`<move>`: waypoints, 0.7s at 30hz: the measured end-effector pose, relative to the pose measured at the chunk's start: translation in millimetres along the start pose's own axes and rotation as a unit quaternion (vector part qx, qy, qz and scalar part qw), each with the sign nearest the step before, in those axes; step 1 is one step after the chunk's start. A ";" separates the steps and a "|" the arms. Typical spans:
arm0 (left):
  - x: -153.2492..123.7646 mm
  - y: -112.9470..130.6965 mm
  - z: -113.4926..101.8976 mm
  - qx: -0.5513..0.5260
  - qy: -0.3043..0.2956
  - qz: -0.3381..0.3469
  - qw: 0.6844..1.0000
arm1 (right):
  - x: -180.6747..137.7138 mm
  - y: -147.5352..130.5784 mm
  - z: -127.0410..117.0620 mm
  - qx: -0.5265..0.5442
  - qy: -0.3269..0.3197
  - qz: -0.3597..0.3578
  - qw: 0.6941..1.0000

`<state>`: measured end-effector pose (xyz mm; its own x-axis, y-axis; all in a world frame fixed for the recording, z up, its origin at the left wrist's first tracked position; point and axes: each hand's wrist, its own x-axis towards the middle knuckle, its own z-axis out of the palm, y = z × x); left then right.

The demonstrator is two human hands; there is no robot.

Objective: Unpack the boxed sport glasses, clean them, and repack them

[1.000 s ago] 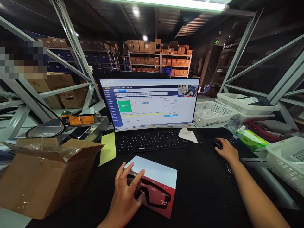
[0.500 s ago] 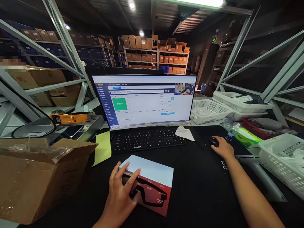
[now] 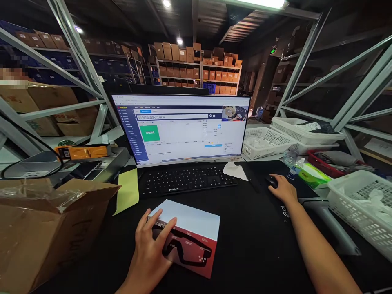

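Note:
A sunglasses box [image 3: 197, 239], pale blue on one face and red with printed black wraparound glasses on another, lies on the black desk mat in front of me. My left hand [image 3: 154, 241] grips its left end, fingers spread over the upper edge. Out to the right, my right hand [image 3: 283, 188] is curled over a black computer mouse [image 3: 271, 181], which it partly hides. A black keyboard [image 3: 183, 181] lies below the lit monitor [image 3: 183, 130], whose screen shows a green square and a small camera picture.
An open cardboard box [image 3: 61, 232] stands at the left beside a yellow paper sheet [image 3: 127, 192]. White paper [image 3: 235, 170] overlaps the keyboard's right end. On the right are a grey handheld scanner [image 3: 333, 224], a white basket [image 3: 352, 200], a green tissue pack [image 3: 314, 175] and a small bottle [image 3: 295, 169].
The view has shifted slightly, moving everything a little left in the picture. A small block of text now shows at the screen's lower right. Both hands keep their holds.

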<state>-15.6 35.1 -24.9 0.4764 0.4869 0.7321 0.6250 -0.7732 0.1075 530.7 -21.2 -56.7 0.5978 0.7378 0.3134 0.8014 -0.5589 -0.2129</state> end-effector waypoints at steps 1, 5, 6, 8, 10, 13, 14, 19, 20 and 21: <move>0.0 -0.1 0.2 0.000 -0.001 -0.001 1.000 | 0.1 0.1 0.0 0.000 -0.001 0.000 1.000; -0.3 -1.8 1.1 0.005 0.000 0.003 1.000 | 0.4 0.5 -0.1 0.001 -0.004 0.002 1.000; -0.3 -2.1 1.3 0.007 0.000 0.006 1.000 | 0.4 0.5 -0.4 0.001 -0.005 0.003 1.000; 0.1 -2.1 1.2 0.010 0.000 0.009 1.000 | 0.3 0.2 -1.2 0.001 -0.008 0.003 1.000; 0.9 -0.8 0.5 0.009 -0.001 0.008 1.000 | -0.1 -0.3 -2.3 0.003 -0.010 0.004 1.000; 2.2 2.0 -1.4 0.007 -0.004 0.001 1.000 | -1.0 -1.4 -4.4 0.006 -0.012 0.006 1.000; 2.4 2.8 -2.1 0.007 -0.005 0.001 1.000 | -1.3 -1.8 -5.0 0.007 -0.012 0.006 1.000; 1.8 3.8 -3.6 0.016 -0.004 0.005 1.000 | -2.0 -2.6 -7.2 0.013 -0.013 0.003 1.000; 1.6 3.7 -3.4 0.016 -0.002 0.008 1.000 | -2.1 -2.4 -7.4 0.014 -0.014 0.002 1.000; 1.3 3.5 -3.1 0.017 0.000 0.010 1.000 | -2.2 -2.1 -7.6 0.015 -0.014 0.000 1.000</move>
<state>-14.6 31.8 -21.5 0.4884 0.4720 0.7340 0.6361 -0.7684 0.0709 527.7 -24.6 -49.9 0.5984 0.7480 0.2871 0.8009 -0.5484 -0.2404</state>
